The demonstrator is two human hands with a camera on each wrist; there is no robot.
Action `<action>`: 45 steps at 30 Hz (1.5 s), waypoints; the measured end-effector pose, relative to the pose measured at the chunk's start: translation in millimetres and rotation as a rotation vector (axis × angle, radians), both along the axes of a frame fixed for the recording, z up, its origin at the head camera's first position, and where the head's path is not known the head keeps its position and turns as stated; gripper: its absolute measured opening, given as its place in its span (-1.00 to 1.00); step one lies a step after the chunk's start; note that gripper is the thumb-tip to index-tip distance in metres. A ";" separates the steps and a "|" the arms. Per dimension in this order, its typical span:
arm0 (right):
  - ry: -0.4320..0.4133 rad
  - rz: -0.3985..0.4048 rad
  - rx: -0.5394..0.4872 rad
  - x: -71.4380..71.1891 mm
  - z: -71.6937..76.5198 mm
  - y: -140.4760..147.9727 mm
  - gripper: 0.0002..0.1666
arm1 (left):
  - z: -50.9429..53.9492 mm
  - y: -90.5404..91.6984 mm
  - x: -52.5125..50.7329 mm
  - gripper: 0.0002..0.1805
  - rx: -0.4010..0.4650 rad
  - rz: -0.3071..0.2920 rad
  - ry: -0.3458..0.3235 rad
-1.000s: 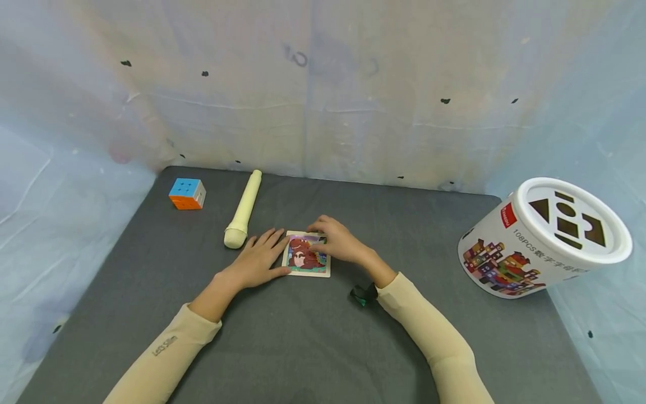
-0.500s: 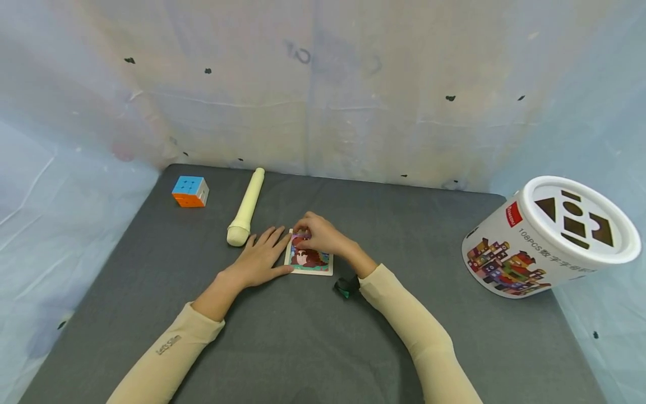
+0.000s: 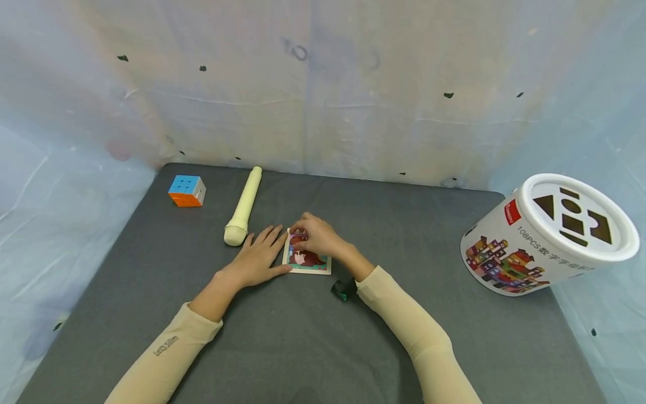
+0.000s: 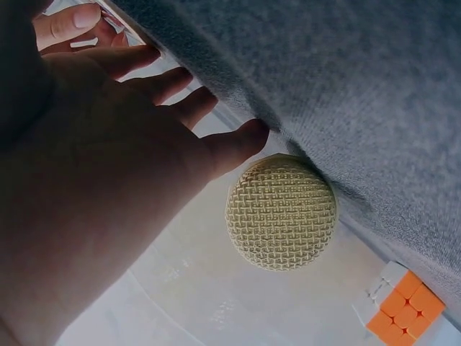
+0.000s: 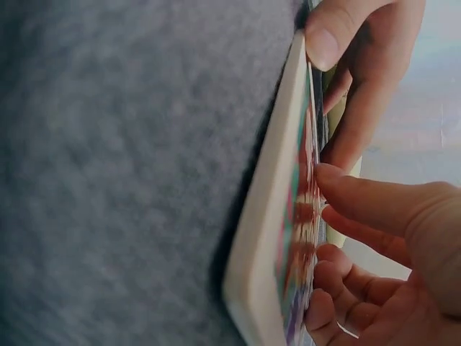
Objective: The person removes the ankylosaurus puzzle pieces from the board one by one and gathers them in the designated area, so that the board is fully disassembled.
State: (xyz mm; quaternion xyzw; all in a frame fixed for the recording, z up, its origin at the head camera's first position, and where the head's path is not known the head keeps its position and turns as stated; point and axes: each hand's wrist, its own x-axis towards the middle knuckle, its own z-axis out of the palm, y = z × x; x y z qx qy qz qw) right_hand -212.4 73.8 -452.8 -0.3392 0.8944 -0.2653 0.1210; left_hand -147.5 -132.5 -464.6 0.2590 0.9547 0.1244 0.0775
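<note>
A small square picture board (image 3: pixel 308 261) lies on the grey cloth, with a pale rim and a red and brown picture that looks like a tray puzzle. My left hand (image 3: pixel 259 258) rests with spread fingers at its left edge, the thumb at the lower left corner. The right hand (image 3: pixel 318 234) reaches over the board's upper part. In the right wrist view its bent fingers (image 5: pixel 335 277) and thumb touch the picture's surface; I see nothing held between them. Part of the picture is hidden beneath this hand. Close beyond the left fingers lies a cream microphone (image 3: pixel 244 207).
A toy cube (image 3: pixel 187 191) with blue, orange and white sides sits at the back left. At the right stands a large white tub (image 3: pixel 530 241) whose lid has shaped holes. A dark wrist device (image 3: pixel 343 289) hangs by the right cuff. Pale plastic sheeting (image 3: pixel 353 112) rises behind the table.
My right hand has moved left over the board, from its upper right part to its upper left, then stayed there. The left hand keeps its place at the board's edge.
</note>
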 end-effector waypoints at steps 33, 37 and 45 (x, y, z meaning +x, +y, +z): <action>-0.109 -0.146 -0.168 -0.5 -6.9 -1.3 -0.82 | -5.8 6.8 -5.8 -0.14 -0.010 0.034 0.007; -0.217 -0.130 -0.311 -4.6 -7.2 5.8 -0.88 | -4.6 7.0 -5.0 -0.18 0.005 0.024 0.007; -0.384 -0.149 -0.481 -9.5 -4.3 17.8 -0.82 | -2.0 4.7 -4.6 -0.18 0.027 -0.008 -0.004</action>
